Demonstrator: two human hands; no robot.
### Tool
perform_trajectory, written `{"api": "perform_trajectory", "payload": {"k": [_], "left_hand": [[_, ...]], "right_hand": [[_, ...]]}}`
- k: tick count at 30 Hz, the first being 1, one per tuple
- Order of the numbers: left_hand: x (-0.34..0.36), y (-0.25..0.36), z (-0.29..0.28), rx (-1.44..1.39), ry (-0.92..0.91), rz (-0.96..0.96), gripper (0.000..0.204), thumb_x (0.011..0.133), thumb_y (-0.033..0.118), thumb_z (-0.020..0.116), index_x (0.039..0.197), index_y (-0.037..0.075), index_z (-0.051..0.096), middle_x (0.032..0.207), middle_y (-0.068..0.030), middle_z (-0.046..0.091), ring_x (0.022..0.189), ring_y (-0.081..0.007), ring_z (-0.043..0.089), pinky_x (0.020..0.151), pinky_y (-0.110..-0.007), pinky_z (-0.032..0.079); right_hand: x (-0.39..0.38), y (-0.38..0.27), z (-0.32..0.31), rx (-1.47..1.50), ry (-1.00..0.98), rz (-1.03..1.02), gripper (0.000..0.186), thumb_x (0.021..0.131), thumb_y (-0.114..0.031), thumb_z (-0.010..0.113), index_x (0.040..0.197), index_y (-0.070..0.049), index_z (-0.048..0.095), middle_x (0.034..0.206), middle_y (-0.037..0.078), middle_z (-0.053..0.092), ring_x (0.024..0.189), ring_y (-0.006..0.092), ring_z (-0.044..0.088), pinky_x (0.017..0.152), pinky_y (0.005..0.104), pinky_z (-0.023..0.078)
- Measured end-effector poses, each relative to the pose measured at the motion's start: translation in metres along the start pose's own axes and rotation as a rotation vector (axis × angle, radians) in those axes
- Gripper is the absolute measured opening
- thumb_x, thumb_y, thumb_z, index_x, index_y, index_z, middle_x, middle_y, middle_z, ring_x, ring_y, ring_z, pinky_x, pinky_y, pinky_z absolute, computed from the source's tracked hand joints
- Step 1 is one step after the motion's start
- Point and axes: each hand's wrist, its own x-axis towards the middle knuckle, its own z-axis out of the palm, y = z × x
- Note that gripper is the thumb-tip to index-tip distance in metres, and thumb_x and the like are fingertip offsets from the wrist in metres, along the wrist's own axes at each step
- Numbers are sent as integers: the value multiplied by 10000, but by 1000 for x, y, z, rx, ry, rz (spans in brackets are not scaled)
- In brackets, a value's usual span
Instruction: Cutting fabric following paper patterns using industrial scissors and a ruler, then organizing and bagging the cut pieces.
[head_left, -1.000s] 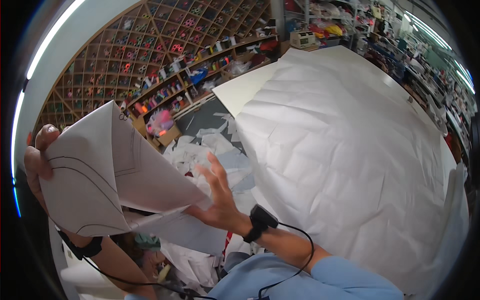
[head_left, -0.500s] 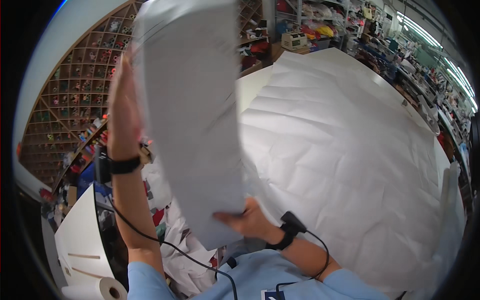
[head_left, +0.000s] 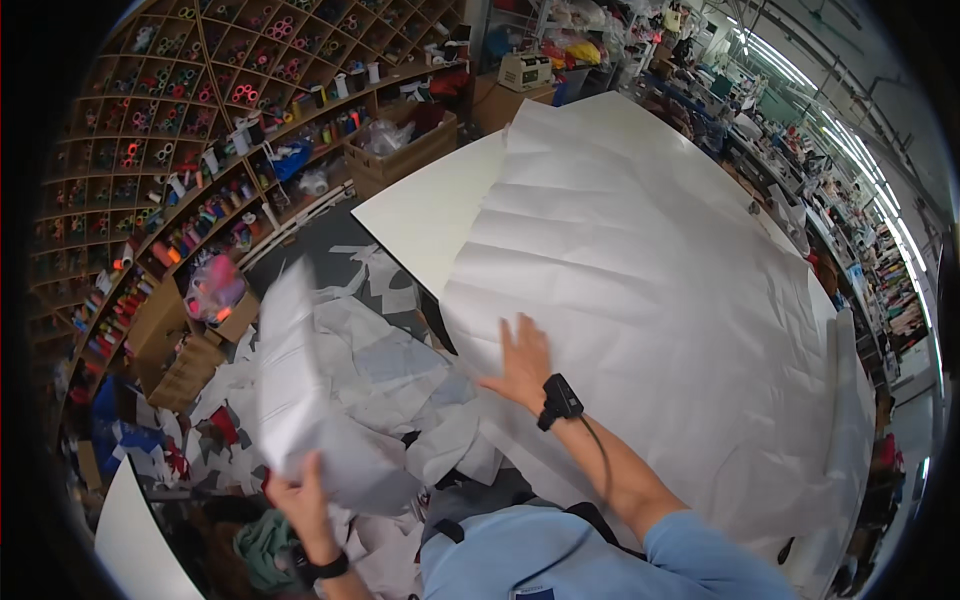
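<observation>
My left hand (head_left: 302, 497) is closed on the near end of a long white sheet (head_left: 290, 375), folded or bent along its length and slightly blurred. The sheet hangs in the air left of the table, above a heap of scraps. On the near left part of a large creased white sheet (head_left: 640, 290) lies my right hand (head_left: 522, 365), fingers spread, with nothing in it. That large sheet covers most of the white table (head_left: 430, 215), whose bare corner shows at the far left.
White scraps (head_left: 390, 350) cover the floor left of the table. A rack of thread spools (head_left: 180, 120), a cardboard box (head_left: 400, 150) and an open carton (head_left: 175, 360) stand along the left. A roll (head_left: 842, 390) lies at the table's right edge. Crowded shelves line the back.
The long sheet has swung down and left from in front of me. My right hand has let go of it and moved onto the large sheet; my left hand now grips its near end.
</observation>
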Motion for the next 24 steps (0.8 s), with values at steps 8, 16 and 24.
{"api": "perform_trajectory", "payload": {"k": [8,16,24], "left_hand": [[89,-54,-76,36,143,-51,265,969,175,738,1080,-60,682,988,-82,702,840,-140,625,739,-298,525],[74,5,-13,607,-86,26,470,982,273,715,1238,-117,656,1201,-249,699,1025,-311,657,920,-440,519],[124,-54,24,31,-236,-66,400,973,266,729,1218,-42,657,1160,-144,693,1022,-226,641,904,-356,507]], "right_hand": [[-73,77,98,-220,2,120,682,790,-132,776,1409,-24,514,1401,222,509,1324,408,457,1061,545,373],[-115,94,78,139,210,144,77,861,-117,704,903,-67,664,879,119,649,882,337,624,779,461,488],[-126,118,-66,556,802,504,88,943,-98,718,941,-35,657,880,88,678,788,178,651,699,314,520]]}}
